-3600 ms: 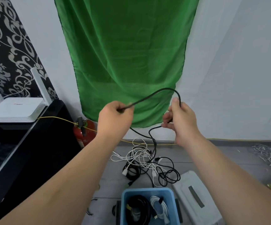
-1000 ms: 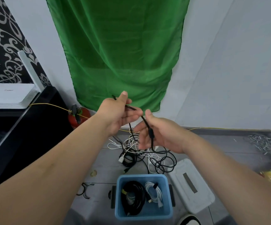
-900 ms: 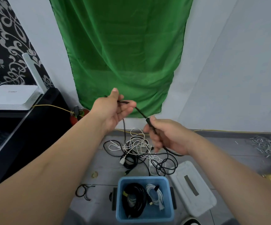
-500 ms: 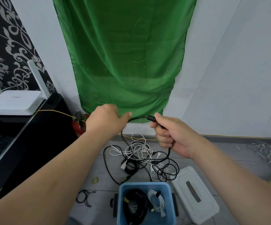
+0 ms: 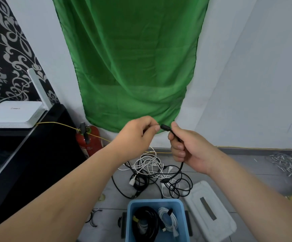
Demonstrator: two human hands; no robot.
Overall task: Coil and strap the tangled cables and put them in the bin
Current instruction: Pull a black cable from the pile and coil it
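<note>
A thin black cable (image 5: 179, 169) runs up from the floor into both hands, held in front of the green cloth. My right hand (image 5: 185, 144) grips it just behind its plug (image 5: 165, 127). My left hand (image 5: 138, 132) is curled with thumb and forefinger pinching at the plug's tip. Below them a tangle of black and white cables (image 5: 152, 173) lies on the grey floor. The blue bin (image 5: 131, 206) stands nearest me and holds a coiled black cable (image 5: 147, 222) and a strapped white cable (image 5: 168, 219).
The bin's white lid (image 5: 209, 210) lies to its right. A red fire extinguisher (image 5: 89, 140) stands by the wall, a yellow wire (image 5: 57, 124) crossing it. A black cabinet (image 5: 28, 154) with a white router (image 5: 14, 114) fills the left. Small straps (image 5: 92, 219) lie left of the bin.
Both hands have drawn closer together. The short span of black cable between them has shrunk until the left fingers meet the plug beside the right hand.
</note>
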